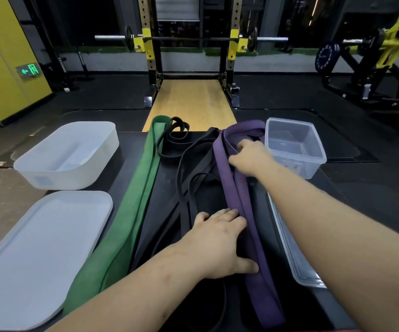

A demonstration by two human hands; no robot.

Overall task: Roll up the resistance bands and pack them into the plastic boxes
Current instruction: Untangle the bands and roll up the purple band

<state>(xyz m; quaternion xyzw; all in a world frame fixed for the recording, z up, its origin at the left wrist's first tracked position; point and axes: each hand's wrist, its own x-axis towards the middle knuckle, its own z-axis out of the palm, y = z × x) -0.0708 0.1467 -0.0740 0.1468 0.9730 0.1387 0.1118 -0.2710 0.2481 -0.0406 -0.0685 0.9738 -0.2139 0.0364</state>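
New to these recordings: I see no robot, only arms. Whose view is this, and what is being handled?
There is no machine: one camera worn on a person's head looks down at their two bare hands. On the black table lie a green band, tangled black bands and a purple band. The right hand grips the purple band near its far end; the left hand rests flat against it, closer in. A white box and white lid sit on the left, a clear box and clear lid on the right. Both boxes look empty.
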